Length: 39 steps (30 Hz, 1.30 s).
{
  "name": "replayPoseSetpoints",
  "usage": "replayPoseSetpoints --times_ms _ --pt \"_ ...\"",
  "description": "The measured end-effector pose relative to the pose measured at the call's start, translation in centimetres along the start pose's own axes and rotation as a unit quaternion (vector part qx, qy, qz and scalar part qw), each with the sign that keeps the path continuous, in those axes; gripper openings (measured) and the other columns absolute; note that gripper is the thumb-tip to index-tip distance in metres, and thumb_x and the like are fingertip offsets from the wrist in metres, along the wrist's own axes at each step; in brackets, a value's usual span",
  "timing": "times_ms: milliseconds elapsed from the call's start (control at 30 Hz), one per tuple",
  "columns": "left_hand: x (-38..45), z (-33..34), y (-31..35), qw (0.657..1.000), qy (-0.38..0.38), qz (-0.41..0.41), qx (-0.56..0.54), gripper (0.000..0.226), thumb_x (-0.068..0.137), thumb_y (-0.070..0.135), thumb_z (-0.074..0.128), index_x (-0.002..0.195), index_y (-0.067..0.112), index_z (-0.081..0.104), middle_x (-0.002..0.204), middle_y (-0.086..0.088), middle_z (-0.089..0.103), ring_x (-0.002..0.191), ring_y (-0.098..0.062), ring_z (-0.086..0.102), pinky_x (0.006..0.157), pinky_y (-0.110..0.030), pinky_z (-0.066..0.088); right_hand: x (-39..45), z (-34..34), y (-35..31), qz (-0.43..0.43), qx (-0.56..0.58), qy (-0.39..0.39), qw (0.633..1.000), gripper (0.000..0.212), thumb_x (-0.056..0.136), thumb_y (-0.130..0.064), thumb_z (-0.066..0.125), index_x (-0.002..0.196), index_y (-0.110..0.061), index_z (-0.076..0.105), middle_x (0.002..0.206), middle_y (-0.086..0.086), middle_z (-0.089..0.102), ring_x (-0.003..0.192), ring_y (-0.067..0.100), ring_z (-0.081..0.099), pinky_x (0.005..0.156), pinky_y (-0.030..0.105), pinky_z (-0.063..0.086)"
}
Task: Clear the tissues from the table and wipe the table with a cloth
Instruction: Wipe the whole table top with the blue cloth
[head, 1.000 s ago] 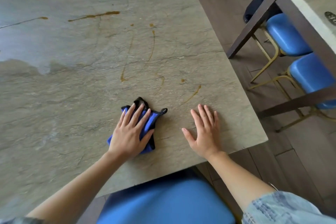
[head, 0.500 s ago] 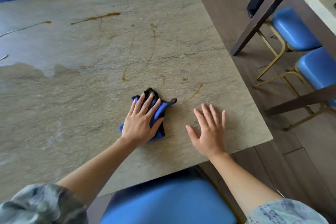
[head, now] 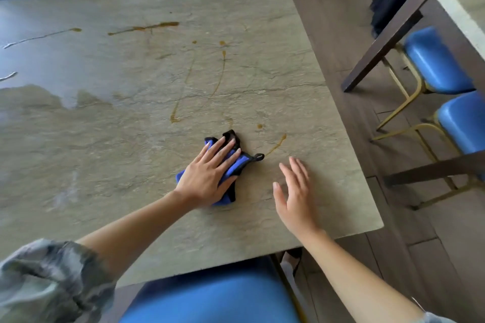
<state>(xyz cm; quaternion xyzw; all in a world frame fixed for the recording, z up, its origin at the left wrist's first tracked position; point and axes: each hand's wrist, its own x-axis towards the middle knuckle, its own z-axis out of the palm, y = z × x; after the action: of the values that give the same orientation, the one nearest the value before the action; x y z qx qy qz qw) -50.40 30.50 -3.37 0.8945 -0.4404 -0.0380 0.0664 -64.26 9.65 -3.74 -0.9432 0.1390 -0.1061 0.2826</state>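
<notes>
Spreading across the stone table [head: 110,155] are a wet patch and brown streaks [head: 143,28]. The left hand [head: 207,174] presses the blue cloth [head: 237,165], fingers apart. The right hand [head: 295,195] lies flat just beside it, fingers loosely apart. 2 blue chairs [head: 435,63] stand on the wood floor [head: 338,42].

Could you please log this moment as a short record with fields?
left hand: flat on the blue cloth, pressing it to the table
right hand: open, empty, beside the cloth
brown streaks: several, unwiped, ahead of the cloth
tissues: none visible
wet patch: far left
blue chair: at near edge
</notes>
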Motion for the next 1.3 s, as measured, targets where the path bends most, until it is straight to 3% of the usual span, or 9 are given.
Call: replayPoseSetpoints --times_ms 67,167,267,367,600,800,1000,1133,1300 --pt "2.5 0.1 -0.9 0.999 0.004 -0.035 -0.005 0.06 0.097 0.054 0.026 0.149 0.024 0.031 0.157 -0.001 0.026 0.148 -0.022 0.014 0.119 -0.044 0.019 2.0 -1.6 1.7 -0.004 0.029 -0.017 0.999 0.048 0.093 -0.03 0.044 0.132 -0.004 0.052 0.147 0.016 0.04 0.139 0.029 0.031 0.115 0.038 0.025" --pt "7.2 -0.1 -0.9 0.986 0.023 -0.165 -0.022 0.061 0.096 0.053 0.026 0.149 0.023 0.031 0.157 -0.002 0.027 0.148 -0.023 0.014 0.12 -0.043 0.015 6.3 -3.7 4.8 -0.049 -0.023 -0.041 0.998 0.051 0.091 -0.032 0.042 0.132 -0.003 0.052 0.144 0.017 0.044 0.137 0.03 0.035 0.113 0.042 0.03" --pt "11.9 -0.4 0.0 0.966 0.023 -0.255 -0.036 0.059 0.098 0.049 0.03 0.151 0.023 0.025 0.159 -0.003 0.02 0.148 -0.022 0.009 0.121 -0.041 0.007 10.6 -4.2 7.8 -0.064 -0.048 -0.095 0.992 0.057 0.091 -0.039 0.037 0.134 -0.004 0.05 0.148 0.017 0.039 0.141 0.03 0.028 0.116 0.04 0.021" --pt "14.1 -0.5 1.1 0.95 0.021 -0.309 -0.038 0.06 0.098 0.049 0.029 0.151 0.021 0.023 0.16 -0.003 0.017 0.149 -0.023 0.006 0.121 -0.041 0.003 12.6 -3.8 9.4 -0.097 -0.024 -0.071 0.992 0.05 0.092 -0.032 0.042 0.131 -0.002 0.054 0.145 0.017 0.044 0.139 0.028 0.031 0.116 0.039 0.023" --pt "8.8 0.8 9.4 0.977 0.024 -0.21 -0.017 0.06 0.097 0.051 0.03 0.149 0.022 0.03 0.158 -0.001 0.023 0.148 -0.02 0.011 0.121 -0.042 0.009 12.8 -3.4 10.4 -0.132 -0.001 -0.032 0.991 0.042 0.094 -0.02 0.04 0.129 -0.002 0.056 0.143 0.015 0.048 0.139 0.026 0.035 0.114 0.042 0.029" --pt "9.8 1.3 10.0 0.969 0.035 -0.243 -0.005 0.057 0.098 0.05 0.032 0.148 0.024 0.032 0.156 0.0 0.028 0.148 -0.02 0.014 0.12 -0.042 0.014 12.9 -3.5 10.4 -0.147 -0.038 -0.046 0.987 0.044 0.094 -0.017 0.037 0.131 -0.001 0.054 0.143 0.015 0.047 0.139 0.029 0.035 0.115 0.045 0.027" --pt "15.8 0.8 7.8 0.947 0.041 -0.317 -0.028 0.061 0.096 0.052 0.028 0.149 0.023 0.03 0.157 -0.003 0.027 0.148 -0.023 0.014 0.121 -0.043 0.012 13.1 -3.8 10.3 -0.147 -0.04 -0.057 0.987 0.049 0.093 -0.035 0.046 0.13 -0.003 0.055 0.144 0.015 0.046 0.139 0.028 0.034 0.115 0.047 0.026" --pt "17.7 0.8 7.7 0.935 0.034 -0.35 -0.037 0.064 0.095 0.053 0.023 0.15 0.022 0.026 0.159 -0.005 0.021 0.148 -0.023 0.009 0.121 -0.043 0.006 13.1 -3.9 10.4 -0.149 -0.028 -0.05 0.987 0.05 0.092 -0.035 0.048 0.13 -0.003 0.056 0.144 0.015 0.046 0.139 0.028 0.034 0.115 0.046 0.026" --pt "12.7 0.9 10.1 0.983 0.03 -0.178 -0.021 0.06 0.096 0.054 0.027 0.148 0.025 0.033 0.156 0.0 0.028 0.147 -0.021 0.017 0.121 -0.043 0.012 13.0 -3.7 10.5 -0.144 -0.006 -0.025 0.989 0.043 0.092 -0.02 0.04 0.124 0.001 0.059 0.139 0.018 0.051 0.136 0.031 0.039 0.116 0.044 0.024"
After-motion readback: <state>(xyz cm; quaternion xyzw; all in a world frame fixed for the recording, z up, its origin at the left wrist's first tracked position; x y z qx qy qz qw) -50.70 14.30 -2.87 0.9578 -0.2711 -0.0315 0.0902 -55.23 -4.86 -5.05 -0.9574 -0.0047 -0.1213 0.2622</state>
